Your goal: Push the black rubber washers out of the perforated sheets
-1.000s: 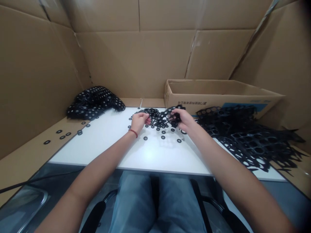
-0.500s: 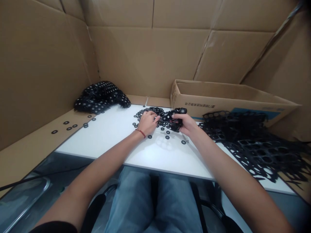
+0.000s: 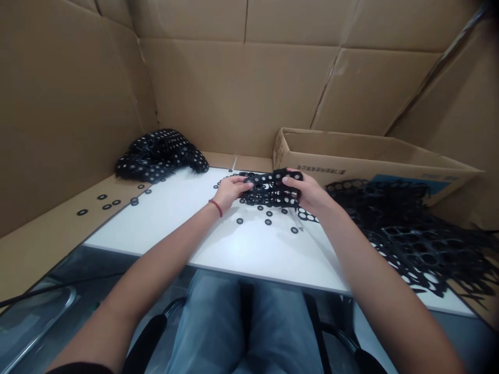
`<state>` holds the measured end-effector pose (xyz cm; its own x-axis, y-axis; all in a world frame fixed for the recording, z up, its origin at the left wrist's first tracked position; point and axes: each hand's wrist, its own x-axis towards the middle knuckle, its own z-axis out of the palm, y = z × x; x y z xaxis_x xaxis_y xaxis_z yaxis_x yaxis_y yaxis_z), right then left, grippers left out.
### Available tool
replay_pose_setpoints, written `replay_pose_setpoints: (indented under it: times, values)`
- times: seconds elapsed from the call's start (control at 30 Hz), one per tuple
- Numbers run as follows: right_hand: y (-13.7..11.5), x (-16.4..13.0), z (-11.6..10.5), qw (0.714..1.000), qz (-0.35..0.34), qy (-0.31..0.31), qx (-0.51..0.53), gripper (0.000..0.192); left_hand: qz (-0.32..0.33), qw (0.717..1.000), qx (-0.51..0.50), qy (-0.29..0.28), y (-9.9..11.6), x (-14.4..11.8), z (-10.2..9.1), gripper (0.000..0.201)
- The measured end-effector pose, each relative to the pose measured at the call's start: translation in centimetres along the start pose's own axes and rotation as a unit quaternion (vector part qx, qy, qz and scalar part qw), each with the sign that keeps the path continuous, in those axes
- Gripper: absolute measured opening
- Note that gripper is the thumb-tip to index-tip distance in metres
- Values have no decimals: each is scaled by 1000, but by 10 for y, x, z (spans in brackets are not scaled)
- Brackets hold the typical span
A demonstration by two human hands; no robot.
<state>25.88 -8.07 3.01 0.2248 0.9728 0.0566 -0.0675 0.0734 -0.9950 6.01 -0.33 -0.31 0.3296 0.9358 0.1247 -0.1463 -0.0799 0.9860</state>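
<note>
Both of my hands hold a black punched sheet point(image 3: 268, 190) full of round holes, just above the far middle of the white table point(image 3: 195, 218). My left hand point(image 3: 231, 190) grips its left edge and wears a red string at the wrist. My right hand point(image 3: 302, 192) grips its right end, thumb on top. Under and around the sheet lie several small black rings point(image 3: 267, 222), with a denser heap of them behind the hands.
A pile of spent black sheets point(image 3: 158, 154) lies at the back left. A larger tangle of black sheets point(image 3: 413, 228) covers the right. An open cardboard box point(image 3: 351, 156) stands behind it. Stray rings point(image 3: 103, 197) dot the cardboard at left. Cardboard walls enclose the table.
The bunched sheet has been spread out flat between my hands. My left hand moved from the ring heap onto the sheet's left edge; my right hand rose slightly.
</note>
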Motion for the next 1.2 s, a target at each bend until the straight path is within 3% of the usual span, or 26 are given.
replay_pose_setpoints:
  times: [0.17,0.3,0.43,0.7,0.93,1.2]
  values:
    - [4,-5,12,987,-58,-33,-149,53,0,999,13,-34,-1,-4,4,37]
    - [13,-7,27,973,-56,-53,-216,42,8,997,24,-72,2,-10,6,41]
    - [19,-6,28,967,-59,-50,-245,27,22,996,37,-82,7,-14,6,41]
    - [27,-3,28,977,-42,-88,-192,17,98,987,118,-42,0,-8,5,34]
    - [34,2,26,988,-13,-93,-119,13,192,952,235,-45,-3,-15,7,17]
    - [33,2,26,991,17,-118,-53,14,181,955,235,-29,-2,-19,10,11]
